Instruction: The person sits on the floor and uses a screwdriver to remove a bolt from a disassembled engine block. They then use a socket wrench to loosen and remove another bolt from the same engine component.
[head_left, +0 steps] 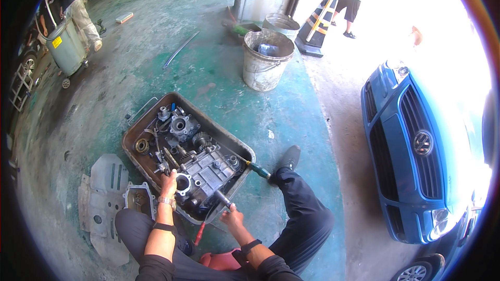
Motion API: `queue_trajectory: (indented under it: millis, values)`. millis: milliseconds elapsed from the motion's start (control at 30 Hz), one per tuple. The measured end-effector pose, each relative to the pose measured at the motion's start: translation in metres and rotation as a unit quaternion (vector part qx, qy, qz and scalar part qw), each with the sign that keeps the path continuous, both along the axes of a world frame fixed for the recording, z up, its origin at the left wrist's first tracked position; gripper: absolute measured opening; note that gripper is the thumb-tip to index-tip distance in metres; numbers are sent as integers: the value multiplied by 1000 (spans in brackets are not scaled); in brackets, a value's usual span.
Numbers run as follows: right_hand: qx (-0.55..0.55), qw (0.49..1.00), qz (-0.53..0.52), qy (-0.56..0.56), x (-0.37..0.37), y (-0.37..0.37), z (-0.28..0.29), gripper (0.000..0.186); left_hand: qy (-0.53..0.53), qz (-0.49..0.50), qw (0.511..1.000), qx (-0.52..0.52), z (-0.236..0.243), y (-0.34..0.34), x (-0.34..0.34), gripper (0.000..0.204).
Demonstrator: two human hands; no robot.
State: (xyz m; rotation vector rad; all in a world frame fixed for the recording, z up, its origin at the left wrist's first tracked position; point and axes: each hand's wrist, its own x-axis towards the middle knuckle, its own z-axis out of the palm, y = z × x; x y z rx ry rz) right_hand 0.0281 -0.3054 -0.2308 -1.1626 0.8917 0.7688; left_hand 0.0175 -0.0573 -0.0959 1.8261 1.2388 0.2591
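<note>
A grey gearbox [211, 170] lies in a large brown tub [136, 153] on the floor, with loose gears [201, 140] and a round flanged housing [180, 126] behind it. My left hand [169, 183] is closed at the edge of a pale ring-shaped flange [183, 183] on the gearbox's near left. A grey metal shaft [223, 198] sticks out toward me from the gearbox's near side. My right hand [234, 218] is closed at its near end; the fingertips are partly hidden. Across the tub's right rim rests a green-handled screwdriver [260, 170].
A red-handled tool [199, 233] leans at the tub's near edge. Left of it lie an open metal housing [139, 198] and a flat slotted plate [108, 205]. Buckets [262, 75] stand beyond. A blue car front [411, 151] is at right; people [83, 15] stand farther off.
</note>
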Motion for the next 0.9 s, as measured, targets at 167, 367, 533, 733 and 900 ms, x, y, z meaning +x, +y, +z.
queue_trajectory:
  millis: [167, 367, 533, 733, 900]
  values:
    - [-10, 1000, -11, -12, 1, 1, 5, 44, 39, 2, 999, 12, -7, 3, -1, 67]
    - [-19, 999, -6, -25, 6, 1, 1, 36, 19, 13, 1000, -8, -5, 1, 0, 68]
    - [-35, 998, -10, -53, 23, -6, -4, 37, -64, 12, 996, -62, -52, 9, -12, 65]
    - [-20, 997, -15, -75, 24, -8, -1, 38, -46, -2, 994, -95, -140, 41, -24, 67]
    - [-28, 997, 8, -78, 27, -9, -1, 36, -37, 6, 998, -47, -139, 36, -25, 60]
